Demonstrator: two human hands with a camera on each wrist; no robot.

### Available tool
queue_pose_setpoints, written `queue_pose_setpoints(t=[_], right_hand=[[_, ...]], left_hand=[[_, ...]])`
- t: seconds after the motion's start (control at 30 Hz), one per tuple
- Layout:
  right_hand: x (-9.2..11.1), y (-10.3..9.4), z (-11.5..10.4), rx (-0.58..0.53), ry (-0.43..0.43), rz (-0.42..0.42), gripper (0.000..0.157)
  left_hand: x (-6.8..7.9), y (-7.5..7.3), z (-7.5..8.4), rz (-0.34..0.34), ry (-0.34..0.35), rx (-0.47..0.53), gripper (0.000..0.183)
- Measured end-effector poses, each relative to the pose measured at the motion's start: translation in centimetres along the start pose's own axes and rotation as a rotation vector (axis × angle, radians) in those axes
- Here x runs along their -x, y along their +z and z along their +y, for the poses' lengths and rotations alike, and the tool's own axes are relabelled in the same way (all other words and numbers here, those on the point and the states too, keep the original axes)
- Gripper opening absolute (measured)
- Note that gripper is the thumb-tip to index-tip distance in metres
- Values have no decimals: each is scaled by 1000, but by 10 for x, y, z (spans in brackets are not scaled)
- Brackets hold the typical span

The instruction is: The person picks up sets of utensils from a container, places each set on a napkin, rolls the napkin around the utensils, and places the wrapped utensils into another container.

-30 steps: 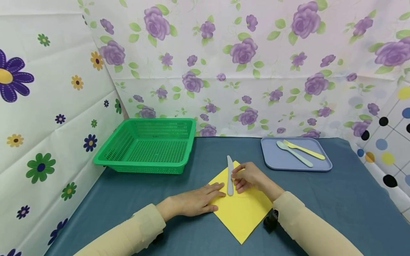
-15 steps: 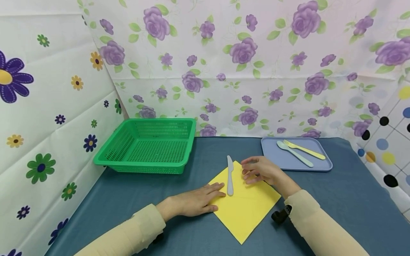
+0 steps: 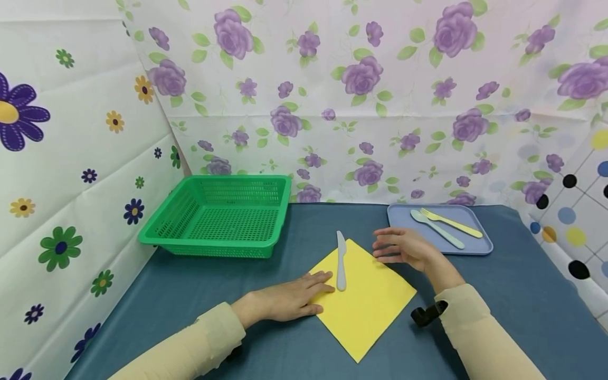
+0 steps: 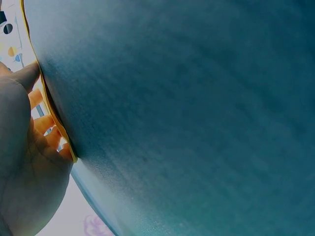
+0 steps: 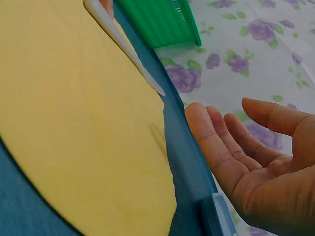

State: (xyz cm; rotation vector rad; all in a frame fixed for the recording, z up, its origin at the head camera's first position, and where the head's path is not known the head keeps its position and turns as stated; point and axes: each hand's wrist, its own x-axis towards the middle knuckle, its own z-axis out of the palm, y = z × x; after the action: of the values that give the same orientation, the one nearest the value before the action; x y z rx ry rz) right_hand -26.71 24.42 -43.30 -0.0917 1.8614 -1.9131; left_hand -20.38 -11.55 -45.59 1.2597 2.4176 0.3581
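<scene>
A yellow napkin [image 3: 366,306] lies flat on the blue cloth, turned like a diamond. On its upper left part rests a pale grey table knife [image 3: 341,264], blade pointing away; the right wrist view shows the knife [image 5: 125,46] along the napkin's edge. My left hand [image 3: 296,296] rests spread on the napkin's left corner, fingertips just left of the knife handle. My right hand [image 3: 404,249] is held over the napkin's upper right edge, in front of the tray. Its fingers are loosely extended in the right wrist view, holding nothing.
A blue-grey tray [image 3: 404,240] at the back right holds a pale green spoon [image 3: 439,229] and a yellow fork [image 3: 453,222]. The green plastic basket [image 3: 214,250] stands at the back left. Patterned cloths hang behind and at both sides.
My right hand has left the knife and moved right and slightly away, toward the tray. The knife stays on the napkin, and my left hand has kept its place.
</scene>
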Motion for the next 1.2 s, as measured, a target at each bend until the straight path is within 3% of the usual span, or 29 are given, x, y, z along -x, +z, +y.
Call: queue_pose_setpoints(t=[0.67,0.77,0.93,1.2], right_hand=[[21,-49,1,4,-79,17,59],[23,-58,1,-8,-116,14,53],[27,-73,2,-33,-157,3,28],[31,-88,-4,-82,-175,29,24]], left_hand=[[0,-1,-1,-5,11,9,57],[-1,-1,-1,-6,14,4,56],[-2,0,-1,-8,17,2,56],[0,-2,0,-8,7,-3,57]])
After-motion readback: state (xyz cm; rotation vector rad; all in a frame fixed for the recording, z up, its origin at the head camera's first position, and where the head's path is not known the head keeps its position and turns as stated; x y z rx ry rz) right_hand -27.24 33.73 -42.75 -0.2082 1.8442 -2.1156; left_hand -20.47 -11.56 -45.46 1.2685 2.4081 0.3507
